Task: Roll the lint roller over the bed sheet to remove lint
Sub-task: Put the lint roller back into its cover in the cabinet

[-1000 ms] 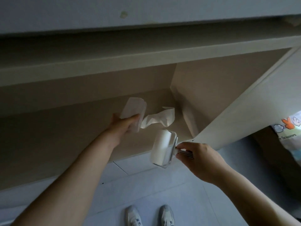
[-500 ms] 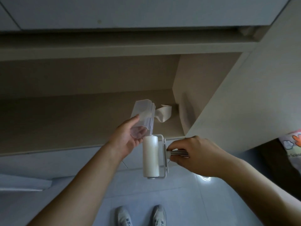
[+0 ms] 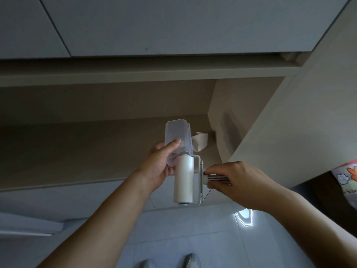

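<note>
Clear plastic, that cover (image 3: 176, 140), one of it, was pinched in the left hand (image 3: 158, 167) just above the single lint roller (image 3: 183, 180), its lower edge at the roll's top. The right hand (image 3: 237, 182) was clenched round the ribbed handle (image 3: 217, 179), roller held out before the open cabinet (image 3: 108, 144). No bed sheet was in view, so I'd judge the rolling hadn't begun. One crumpled paper strip (image 3: 200, 141) lay on the shelf; two shoes (image 3: 168, 263) below.

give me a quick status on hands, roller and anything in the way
Left hand shut on clear cover, at the roll's top end. Right hand shut on lint roller handle. No bed sheet in view; crumpled sheet lies on cabinet shelf.
</note>
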Action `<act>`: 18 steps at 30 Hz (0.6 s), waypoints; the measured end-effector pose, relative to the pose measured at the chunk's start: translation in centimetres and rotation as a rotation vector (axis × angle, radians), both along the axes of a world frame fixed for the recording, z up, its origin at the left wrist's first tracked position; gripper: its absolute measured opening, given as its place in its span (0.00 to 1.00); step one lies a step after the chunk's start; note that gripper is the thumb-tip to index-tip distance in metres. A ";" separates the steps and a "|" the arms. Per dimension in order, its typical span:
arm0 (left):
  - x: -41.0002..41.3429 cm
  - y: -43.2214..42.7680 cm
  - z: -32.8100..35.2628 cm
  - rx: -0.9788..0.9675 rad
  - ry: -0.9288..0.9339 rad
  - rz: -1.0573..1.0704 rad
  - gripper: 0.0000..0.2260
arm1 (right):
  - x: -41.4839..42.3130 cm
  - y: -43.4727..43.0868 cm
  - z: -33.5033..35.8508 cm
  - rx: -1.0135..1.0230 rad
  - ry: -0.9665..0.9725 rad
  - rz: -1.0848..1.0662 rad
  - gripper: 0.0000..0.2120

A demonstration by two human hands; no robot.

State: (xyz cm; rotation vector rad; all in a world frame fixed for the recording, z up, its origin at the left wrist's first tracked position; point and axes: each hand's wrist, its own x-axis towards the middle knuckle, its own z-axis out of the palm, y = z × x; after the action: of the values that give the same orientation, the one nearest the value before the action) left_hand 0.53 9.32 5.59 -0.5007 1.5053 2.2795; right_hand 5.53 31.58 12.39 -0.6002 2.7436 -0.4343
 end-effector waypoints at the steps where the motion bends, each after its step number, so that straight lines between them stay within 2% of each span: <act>1: -0.1 -0.2 -0.1 -0.016 -0.006 0.000 0.22 | 0.0 -0.1 -0.1 -0.011 -0.002 0.002 0.10; 5: -0.6 -0.4 -0.4 -0.046 -0.012 -0.016 0.27 | 0.1 -0.2 -0.4 -0.033 0.013 0.017 0.10; 10: -1.1 -0.4 -0.8 -0.037 -0.017 -0.063 0.35 | 0.4 -0.1 -0.4 -0.055 0.011 0.030 0.18; 14: -1.2 -0.1 -0.8 -0.050 -0.027 -0.079 0.31 | 0.3 0.2 -0.6 -0.062 0.025 0.030 0.17; 18: -1.3 0.3 -1.0 -0.066 -0.024 -0.087 0.37 | 0.4 0.4 -0.7 -0.065 0.045 0.029 0.17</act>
State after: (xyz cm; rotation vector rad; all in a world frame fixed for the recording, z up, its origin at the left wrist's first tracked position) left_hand -0.74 9.59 4.56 -0.4695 1.5633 2.1571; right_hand 5.90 31.94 11.72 -0.6735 2.7690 -0.5104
